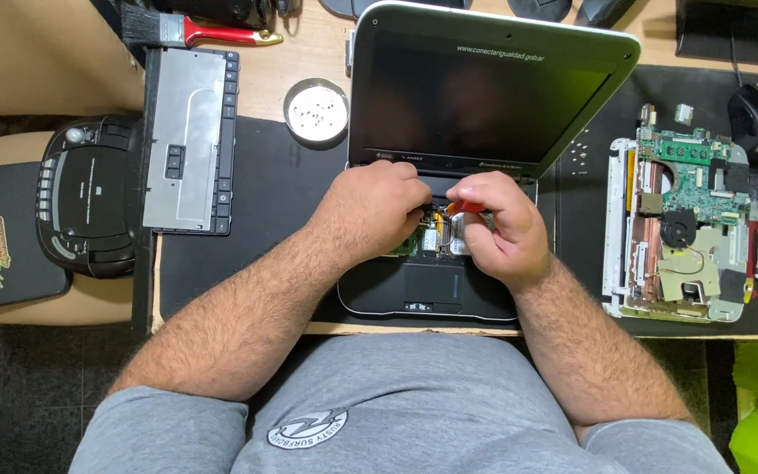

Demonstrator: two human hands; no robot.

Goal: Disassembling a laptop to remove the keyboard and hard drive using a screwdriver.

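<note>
Working inside a small black laptop (449,167) at table centre, both hands meet over its opened base. Its keyboard (188,140) already lies face down at 9 o'clock, and screws sit in a round tin (316,111) at 11. The right hand (497,230) pinches an orange-handled tool (464,208), probably a screwdriver; the left hand (370,209) curls loosely onto the internals, apparently holding nothing. Boards remain mounted. 1 stripped chassis (682,228) lies at 3 o'clock.

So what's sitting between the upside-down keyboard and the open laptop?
In the head view, a small round metal dish holding tiny screws sits between the keyboard and the laptop.
</note>
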